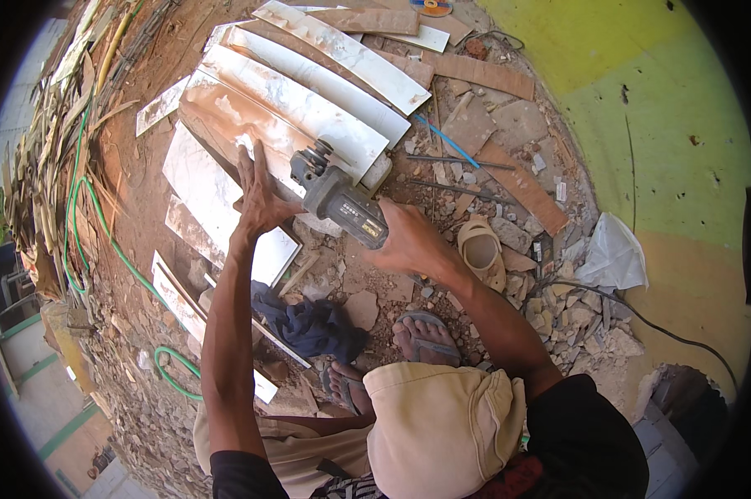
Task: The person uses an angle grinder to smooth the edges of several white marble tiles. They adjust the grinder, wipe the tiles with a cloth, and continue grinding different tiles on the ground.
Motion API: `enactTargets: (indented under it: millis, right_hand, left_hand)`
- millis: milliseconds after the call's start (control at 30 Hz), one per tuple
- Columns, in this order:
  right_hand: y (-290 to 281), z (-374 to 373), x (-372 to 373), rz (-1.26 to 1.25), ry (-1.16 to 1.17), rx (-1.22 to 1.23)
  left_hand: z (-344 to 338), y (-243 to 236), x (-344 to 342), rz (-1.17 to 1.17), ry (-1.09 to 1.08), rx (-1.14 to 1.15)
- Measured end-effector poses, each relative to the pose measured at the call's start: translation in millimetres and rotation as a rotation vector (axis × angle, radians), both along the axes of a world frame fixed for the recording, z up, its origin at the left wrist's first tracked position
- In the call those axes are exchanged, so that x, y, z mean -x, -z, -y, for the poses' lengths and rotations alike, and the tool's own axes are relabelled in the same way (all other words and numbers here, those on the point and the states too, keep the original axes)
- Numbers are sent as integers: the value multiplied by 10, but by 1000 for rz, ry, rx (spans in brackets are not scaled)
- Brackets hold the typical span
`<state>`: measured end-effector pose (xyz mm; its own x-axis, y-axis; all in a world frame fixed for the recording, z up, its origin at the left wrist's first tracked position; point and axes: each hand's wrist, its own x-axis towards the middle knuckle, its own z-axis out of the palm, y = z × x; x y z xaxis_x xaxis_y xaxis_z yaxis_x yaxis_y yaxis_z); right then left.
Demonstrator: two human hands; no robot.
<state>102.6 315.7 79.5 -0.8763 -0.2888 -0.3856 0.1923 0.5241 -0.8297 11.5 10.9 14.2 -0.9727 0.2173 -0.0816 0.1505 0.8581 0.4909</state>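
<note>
My right hand (410, 239) is wrapped round the rear of a dark grey angle grinder (348, 208). The grinder's head lies over the near edge of a long white tile strip (296, 100) smeared with brown dust; its disc I cannot make out. My left hand (263, 198) rests with fingers stretched out on the brown, dusty face of the tile piece (217, 104) left of the grinder, the thumb pointing toward the tool. Below that hand lies another white tile (194, 179). More white strips (350, 54) overlap beyond.
Rubble (587, 312) and a black cable (674, 316) lie to the right, below a yellow-green wall (658, 133). A beige clog (480, 249) sits near my right forearm. Dark cloth (313, 324) lies before my sandalled feet. A green hose (126, 258) and piled sticks (51, 191) are at left.
</note>
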Motion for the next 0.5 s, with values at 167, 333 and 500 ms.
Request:
enactTargets:
  millis: [167, 333, 500]
  right_hand:
    - [18, -41, -57, -29, 8, 20]
    - [-50, -80, -80, 12, -15, -13]
    - [31, -111, -140, -5, 7, 10]
  left_hand:
    - [-13, 6, 3, 7, -7, -15]
    - [-25, -13, -4, 10, -18, -15]
    - [-67, -50, -2, 14, -19, -9]
